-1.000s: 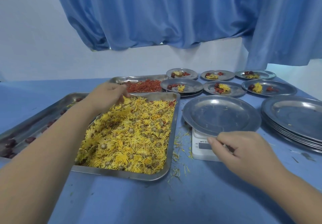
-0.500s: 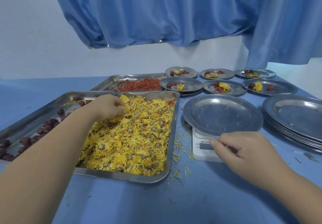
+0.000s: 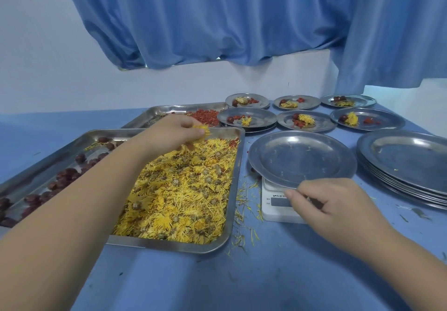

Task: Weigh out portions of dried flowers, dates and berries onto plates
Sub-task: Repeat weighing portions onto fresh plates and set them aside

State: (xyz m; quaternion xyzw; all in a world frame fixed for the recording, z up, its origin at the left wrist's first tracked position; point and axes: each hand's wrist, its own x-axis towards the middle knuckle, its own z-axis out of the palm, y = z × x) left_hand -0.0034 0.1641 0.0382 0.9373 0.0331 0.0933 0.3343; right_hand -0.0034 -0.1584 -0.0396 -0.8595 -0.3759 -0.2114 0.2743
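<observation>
Over the tray [image 3: 169,245] — left grip [image 3: 174,133] pinches dried flowers [image 3: 202,130].

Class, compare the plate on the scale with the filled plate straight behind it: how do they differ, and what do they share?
The plate on the scale is nearly bare; the plate behind it carries yellow flowers and red berries. The first sits on the white scale, the second on the blue table. The right hand is at the first plate's rim; nothing touches the second. Both are round, shiny metal.

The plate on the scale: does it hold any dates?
No, the plate on the scale shows bare metal; the dates lie in the far left tray.
</observation>
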